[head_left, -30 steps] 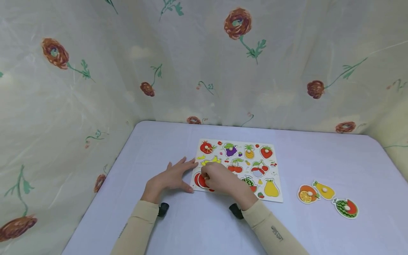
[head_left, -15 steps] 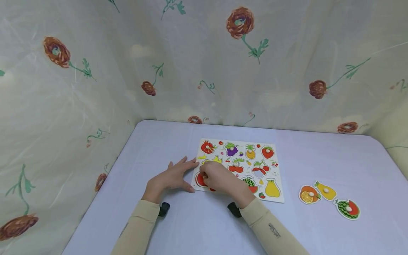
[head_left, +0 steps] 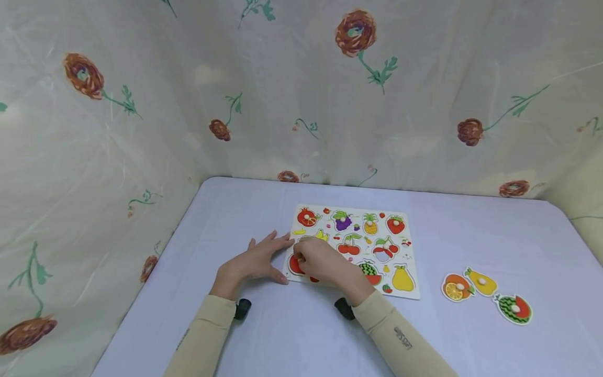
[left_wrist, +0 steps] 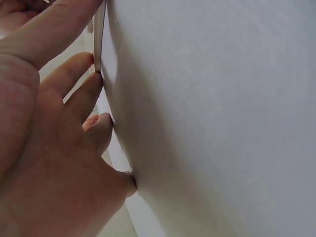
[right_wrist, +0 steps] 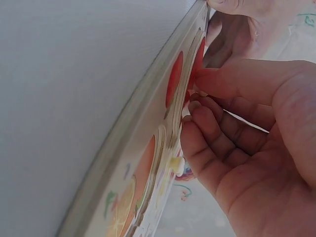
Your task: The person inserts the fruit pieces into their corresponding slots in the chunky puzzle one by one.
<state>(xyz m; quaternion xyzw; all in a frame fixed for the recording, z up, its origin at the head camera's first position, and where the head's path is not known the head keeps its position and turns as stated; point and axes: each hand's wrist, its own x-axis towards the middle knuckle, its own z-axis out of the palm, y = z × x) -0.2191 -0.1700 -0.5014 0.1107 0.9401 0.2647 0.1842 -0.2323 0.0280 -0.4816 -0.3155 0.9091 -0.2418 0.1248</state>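
A white fruit puzzle board lies on the table, with several fruit pieces and printed fruits on it. Over its near left corner, my right hand pinches a red fruit puzzle piece; the knob is mostly hidden by the fingertips. In the right wrist view the red piece stands at the board's face, thumb and fingers against it. My left hand is spread at the board's left edge, its fingertips resting on the table and by that edge. The left wrist view shows those straight fingers from below.
Right of the board lie three loose knobbed pieces: an orange, a pear and a watermelon. A floral curtain hangs behind the table and at its left side. Black wrist cameras sit under both wrists.
My right hand has shifted slightly left with the red piece, which was offset to the right of a red printed shape and now covers it. The left hand stays put.
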